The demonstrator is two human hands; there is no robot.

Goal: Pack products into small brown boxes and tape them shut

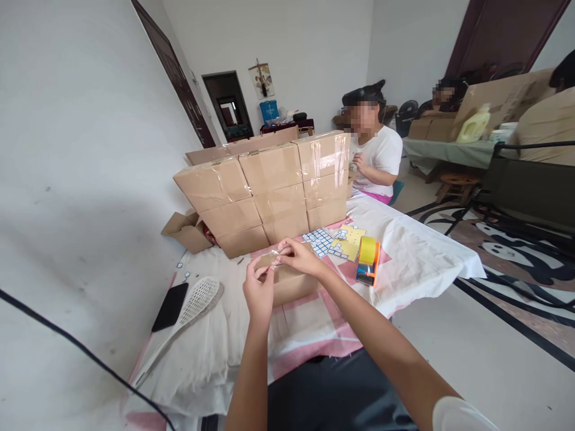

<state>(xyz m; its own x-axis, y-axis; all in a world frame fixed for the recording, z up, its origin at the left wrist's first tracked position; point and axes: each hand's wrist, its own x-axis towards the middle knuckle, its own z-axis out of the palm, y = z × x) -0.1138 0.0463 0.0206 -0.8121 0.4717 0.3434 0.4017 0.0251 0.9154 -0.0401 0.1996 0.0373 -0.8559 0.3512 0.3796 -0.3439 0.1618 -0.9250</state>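
Our left hand (259,293) and right hand (300,257), fingertips pinched together on a clear strip (275,257); the small cardboard box (294,288) just beneath, on the cloth-covered table (413,248), before stacked cartons (278,197)

Legible text: none we can read | blue container (269,112) behind the stacked boxes (281,194): pale marks, too small for us | rest: we find no readable signs
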